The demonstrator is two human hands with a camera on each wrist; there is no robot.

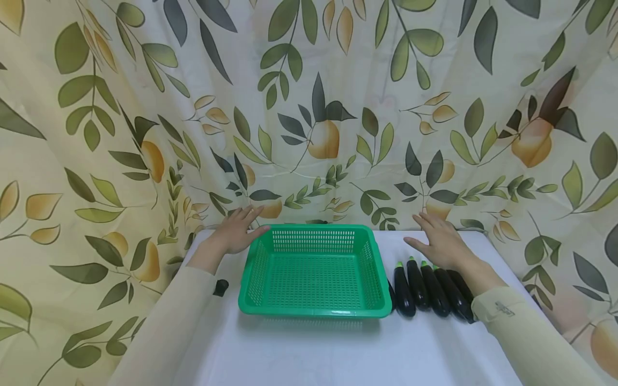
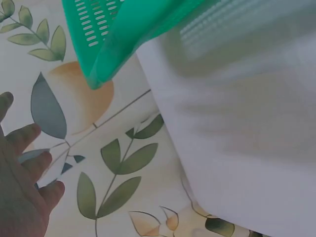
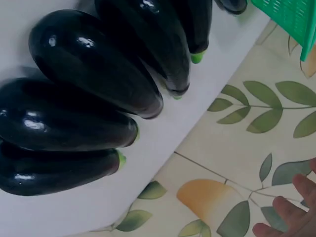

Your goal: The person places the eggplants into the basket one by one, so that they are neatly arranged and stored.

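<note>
"Starting at the left, what do we have?"

"We have the left hand (image 1: 234, 231), raised near the far edge of the white-covered counter (image 1: 309, 356), its fingers spread apart with nothing in them. Just right of the left sleeve (image 1: 166, 321) a small dark object (image 1: 221, 288) shows; we can't quite make out what it is."

"And after that?"

"We come to the green basket (image 1: 314, 312), rectangular and slotted, standing upright on the counter near the left thumb, its bare bottom facing us."

"What do we find to its right?"

"We count six glossy dark eggplants (image 1: 418, 287) side by side, green stem ends towards the leaf-patterned curtain (image 1: 299, 115). The basket partly hides the leftmost."

"And the right hand (image 1: 440, 244)?"

"We see it beyond the stem ends, fingers likewise apart and gripping nothing."
</note>
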